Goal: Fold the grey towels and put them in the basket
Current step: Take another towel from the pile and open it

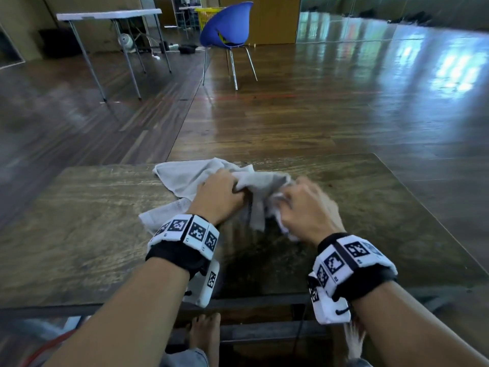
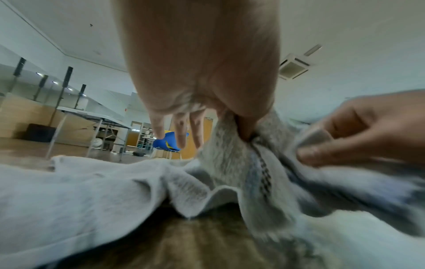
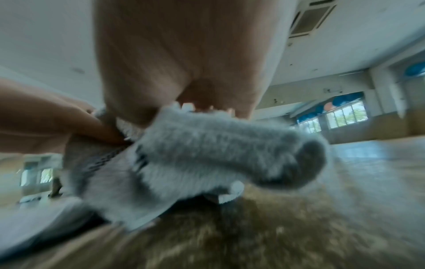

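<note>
A crumpled grey towel (image 1: 185, 176) lies near the far edge of a dark wooden table (image 1: 79, 234). My left hand (image 1: 225, 192) pinches a bunched fold of it between thumb and forefinger, the other fingers hanging loose. Just to the right, my right hand (image 1: 299, 205) grips another fold of the same towel, blurred by motion. In the left wrist view the towel (image 2: 103, 182) spreads over the tabletop, with the left hand (image 2: 243, 131) pinching it and the right hand (image 2: 340, 145) holding an edge. The right wrist view shows the towel (image 3: 207, 154) bunched under the right hand (image 3: 184, 102). No basket shows on the table.
Beyond the table, a blue chair (image 1: 227, 27) stands on the wooden floor, with a yellow basket (image 1: 203, 17) behind it. A white folding table (image 1: 105, 15) stands at the back left. A bare foot (image 1: 206, 337) shows below the table's near edge.
</note>
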{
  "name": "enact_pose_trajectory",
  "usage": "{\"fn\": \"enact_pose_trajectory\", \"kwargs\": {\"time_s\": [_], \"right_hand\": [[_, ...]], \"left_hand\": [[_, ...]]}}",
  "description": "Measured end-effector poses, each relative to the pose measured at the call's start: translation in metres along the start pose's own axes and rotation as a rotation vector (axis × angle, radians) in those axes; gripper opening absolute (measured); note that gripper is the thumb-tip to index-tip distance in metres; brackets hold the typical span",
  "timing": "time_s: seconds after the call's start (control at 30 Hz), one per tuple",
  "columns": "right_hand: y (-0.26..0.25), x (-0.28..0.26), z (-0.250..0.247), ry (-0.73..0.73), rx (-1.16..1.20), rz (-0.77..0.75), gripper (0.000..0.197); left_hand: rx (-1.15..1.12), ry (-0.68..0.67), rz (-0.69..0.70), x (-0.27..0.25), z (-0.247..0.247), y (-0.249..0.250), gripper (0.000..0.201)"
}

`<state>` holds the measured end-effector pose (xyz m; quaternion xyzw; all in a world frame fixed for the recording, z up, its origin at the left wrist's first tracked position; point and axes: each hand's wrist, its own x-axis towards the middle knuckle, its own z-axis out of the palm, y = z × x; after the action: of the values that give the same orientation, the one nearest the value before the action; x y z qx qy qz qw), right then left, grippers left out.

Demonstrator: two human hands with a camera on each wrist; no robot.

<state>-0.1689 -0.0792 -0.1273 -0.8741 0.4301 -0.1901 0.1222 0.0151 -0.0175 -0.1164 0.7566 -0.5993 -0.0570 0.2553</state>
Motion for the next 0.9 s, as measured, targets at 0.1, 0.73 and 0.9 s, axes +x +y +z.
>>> {"fn": "enact_pose_trajectory", "kwargs": {"time_s": [0.1,0.73,0.9], "right_hand": [[0.004,0.002,-0.023,0.403,0.055,0.058,0.023],[0.115,-0.028,-0.064,0.497,0.412,0.362,0.03],[0.125,-0.02,-0.05,0.424,0.399,0.379,0.013]], "left_hand": [[-0.222,0.168,0.173,0.002,-0.002,0.025,0.012],[-0.282,0.145,-0.111,0.011,0.006,0.031,0.017],[-0.355,0.108,-0.14,0.018,0.032,0.045,0.038]]}}
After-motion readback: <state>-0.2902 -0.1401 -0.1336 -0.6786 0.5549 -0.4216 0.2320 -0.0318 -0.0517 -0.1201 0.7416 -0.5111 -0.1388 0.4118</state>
